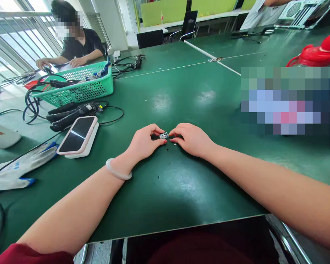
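A tiny circuit board (163,136) with pale and dark parts is pinched between the thumb and fingers of my left hand (144,141), just above the green table (198,183). Close against the board's right edge, my right hand (194,139) has thumb and forefinger drawn together in a pinch. What lies between those right fingertips, if anything, is too small to make out. Under them rests a small light chip-like piece (175,144), and a few dark specks lie nearer to me.
To the left are a phone (78,135) on a white box, a glove (22,167), black cabled devices (74,113) and a green basket (77,86). A person (82,47) sits behind the basket. A red object (316,53) stands at right; a computer case (299,14) is farther back.
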{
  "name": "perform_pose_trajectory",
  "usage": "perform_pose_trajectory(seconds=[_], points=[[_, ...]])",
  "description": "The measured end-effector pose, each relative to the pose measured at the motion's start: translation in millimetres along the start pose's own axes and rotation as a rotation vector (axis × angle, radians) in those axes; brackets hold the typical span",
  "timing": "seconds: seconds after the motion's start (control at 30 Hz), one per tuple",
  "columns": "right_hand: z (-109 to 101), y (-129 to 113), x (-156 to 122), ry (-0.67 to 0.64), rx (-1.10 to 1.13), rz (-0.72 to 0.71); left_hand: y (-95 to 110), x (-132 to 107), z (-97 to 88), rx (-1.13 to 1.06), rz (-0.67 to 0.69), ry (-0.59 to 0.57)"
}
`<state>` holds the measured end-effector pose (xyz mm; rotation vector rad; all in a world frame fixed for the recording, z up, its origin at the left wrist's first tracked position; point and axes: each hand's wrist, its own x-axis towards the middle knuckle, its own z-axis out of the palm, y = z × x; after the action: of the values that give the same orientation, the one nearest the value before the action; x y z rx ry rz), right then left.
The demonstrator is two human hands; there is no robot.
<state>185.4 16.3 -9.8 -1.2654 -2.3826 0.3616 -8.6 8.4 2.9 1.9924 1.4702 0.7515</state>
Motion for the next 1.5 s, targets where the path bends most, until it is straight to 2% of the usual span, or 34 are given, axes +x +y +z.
perform_pose_trajectory(seconds=[0.4, 0.93, 1.07, 1.2, 1.33, 1.5], points=[[1.5, -1.5, 1.2, -0.027, -0.083, -0.02, 1.1, 0.2, 0.2, 0.002, -0.002, 0.004], [2.0, -2.4, 1.7, -0.011, -0.023, -0.012, -0.3, 0.4, 0.2, -0.009, 0.004, 0.01], [0.3, -0.4, 0.9, 0.017, 0.096, 0.038, 0.3, 0.1, -0.3, -0.006, -0.007, 0.004], [-2.9, -2.5, -0.4, 0.121, 0.298, 0.083, 1.7, -0.7, 0.2, -0.015, 0.003, -0.014], [-2.7, -6.6, -1.5, 0.159, 0.441, 0.05, 3.9, -1.9, 1.4, -0.089, 0.024, -0.07], [-1.3, -8.8, -2.9, 0.149, 0.483, 0.029, 6.0, -1.9, 1.3, -0.183, 0.061, -0.111]])
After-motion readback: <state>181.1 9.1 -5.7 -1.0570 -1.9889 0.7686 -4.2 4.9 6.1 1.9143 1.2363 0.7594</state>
